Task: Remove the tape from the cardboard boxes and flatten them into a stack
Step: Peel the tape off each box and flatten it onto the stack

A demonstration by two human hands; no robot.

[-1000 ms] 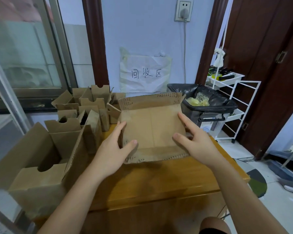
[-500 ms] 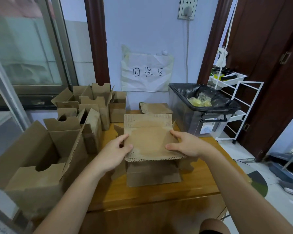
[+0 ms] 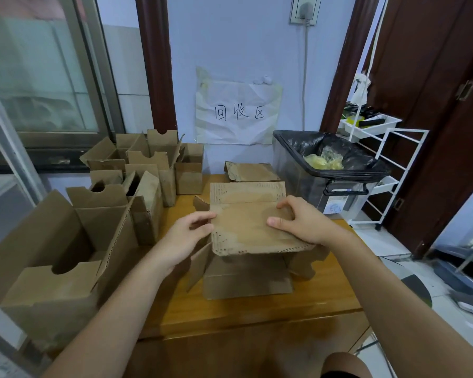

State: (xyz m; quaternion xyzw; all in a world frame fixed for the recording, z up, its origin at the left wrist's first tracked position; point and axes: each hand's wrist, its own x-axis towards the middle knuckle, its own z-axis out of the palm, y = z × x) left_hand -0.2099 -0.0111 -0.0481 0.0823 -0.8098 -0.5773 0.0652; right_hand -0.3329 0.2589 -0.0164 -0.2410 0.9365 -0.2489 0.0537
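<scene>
While gripped at both edges, cardboard box on table.

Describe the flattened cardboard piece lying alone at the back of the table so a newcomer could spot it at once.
Start at the wooden table, then look to its far edge under the paper sign, just left of the black-lined bin. The flattened cardboard piece lies there, untouched by either hand, unlike the upright open boxes to the left.

The left half of the frame is crowded by upright open boxes. The centre is occupied by the unfolded box, with a flattened piece behind it. The right is walled by a lined bin. Bare tabletop is left along the lower centre.
</scene>
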